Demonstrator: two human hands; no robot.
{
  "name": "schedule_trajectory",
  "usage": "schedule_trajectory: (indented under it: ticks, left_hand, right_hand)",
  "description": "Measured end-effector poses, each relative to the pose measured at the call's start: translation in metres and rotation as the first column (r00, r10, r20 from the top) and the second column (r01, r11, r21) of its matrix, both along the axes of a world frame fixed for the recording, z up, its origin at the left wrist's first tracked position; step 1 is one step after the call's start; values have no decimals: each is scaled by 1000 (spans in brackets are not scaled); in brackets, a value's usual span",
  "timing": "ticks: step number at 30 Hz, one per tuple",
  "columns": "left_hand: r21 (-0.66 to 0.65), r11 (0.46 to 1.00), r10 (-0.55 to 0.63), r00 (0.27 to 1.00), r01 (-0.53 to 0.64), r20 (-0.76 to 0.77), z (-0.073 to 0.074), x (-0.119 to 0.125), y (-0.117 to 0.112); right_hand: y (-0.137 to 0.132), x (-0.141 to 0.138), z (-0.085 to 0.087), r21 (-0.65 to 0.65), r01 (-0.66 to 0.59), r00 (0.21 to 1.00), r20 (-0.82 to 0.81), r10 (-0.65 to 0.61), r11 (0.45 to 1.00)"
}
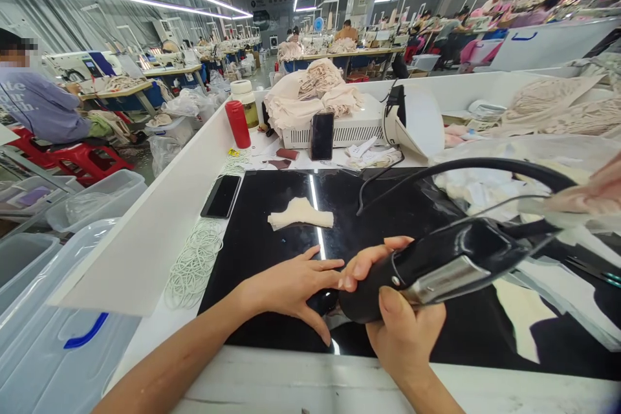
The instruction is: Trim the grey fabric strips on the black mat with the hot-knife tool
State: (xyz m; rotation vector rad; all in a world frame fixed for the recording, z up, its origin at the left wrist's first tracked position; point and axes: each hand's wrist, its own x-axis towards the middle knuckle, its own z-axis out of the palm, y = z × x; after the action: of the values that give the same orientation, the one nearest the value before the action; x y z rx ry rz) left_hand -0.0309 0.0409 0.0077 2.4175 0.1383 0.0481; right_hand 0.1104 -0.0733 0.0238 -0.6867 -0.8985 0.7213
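My right hand [407, 339] is closed around a thick black hand tool [453, 259] with a metal strip and a rivet on its side. A black cable [485, 165] arches behind the tool. My left hand [291, 288] lies with fingers spread on the glossy black work surface [262, 187], its fingertips close to the tool's blunt end. A dark, shiny rounded thing [323, 302] shows partly under my left hand; its kind is unclear. Beyond my hands lies a small cream fabric piece [301, 215].
At the right edge another person's blurred hand [601, 191] reaches in. A phone [222, 196] and a pile of pale elastic bands [194, 265] line the left side. Behind stand a red bottle [237, 124], an upright phone [322, 136] and a white machine [359, 126] under cream fabric.
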Motion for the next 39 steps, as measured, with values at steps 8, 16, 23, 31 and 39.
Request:
schedule_trajectory:
  ticks: [8,16,23,31,39]
  left_hand:
    - [17,1000,0,1000,-1,29,7,-5,2]
    - [288,954,51,994,-78,99,8,-14,15]
    - [384,858,259,932,-342,252,7,-4,-3]
    - [157,934,302,944,-321,134,-8,17,-44]
    - [104,948,293,953,-300,75,-5,11,-42]
  right_hand:
    - [5,30,27,-10,175,984,22,-175,985]
    - [0,57,29,-34,286,958,-8,-286,958]
    - [3,44,22,-21,258,966,21,-257,966]
    - [13,41,17,-14,275,961,36,-275,961]
    - [13,39,15,-27,278,960,55,-276,960]
